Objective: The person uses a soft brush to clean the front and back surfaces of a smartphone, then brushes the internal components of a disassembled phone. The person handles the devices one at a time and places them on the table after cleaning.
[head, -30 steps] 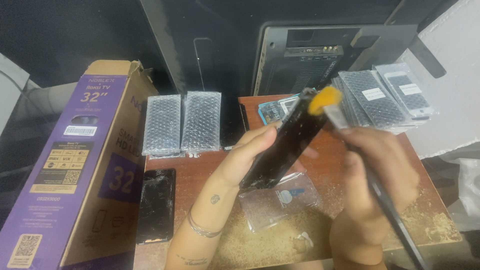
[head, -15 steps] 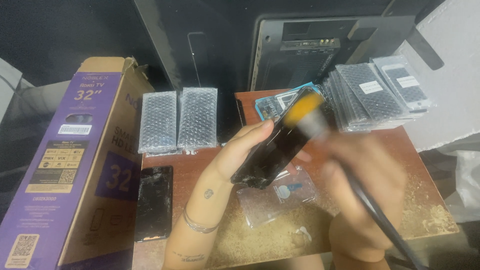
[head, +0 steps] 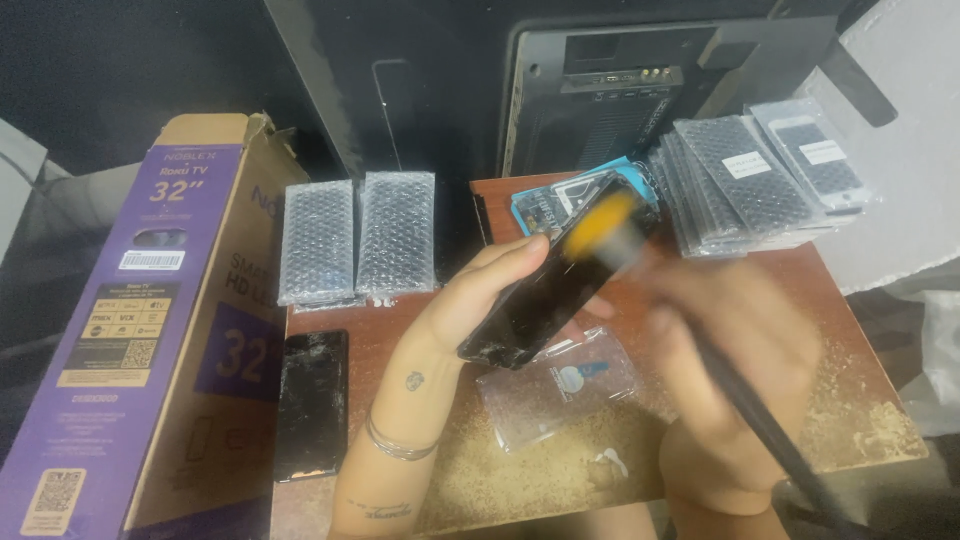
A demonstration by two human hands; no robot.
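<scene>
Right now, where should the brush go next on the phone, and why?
Probably a short stroke down the phone toward its lower end. The brush in the right hand is blurred at the phone's top end, so the lower part, tilted up in the left hand, looks like the next stretch.

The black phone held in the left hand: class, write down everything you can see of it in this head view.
The black flat glossy phone is a slim dark slab, tilted, its far end raised toward the stacked wrapped screens. The left hand grips its long edges from the side, holding it above the brown worn wooden table. Its near lower corner looks scuffed or chipped. A blurred orange-tipped brush, held in the right hand, is at its upper end. Finer detail is too blurred to tell.
</scene>
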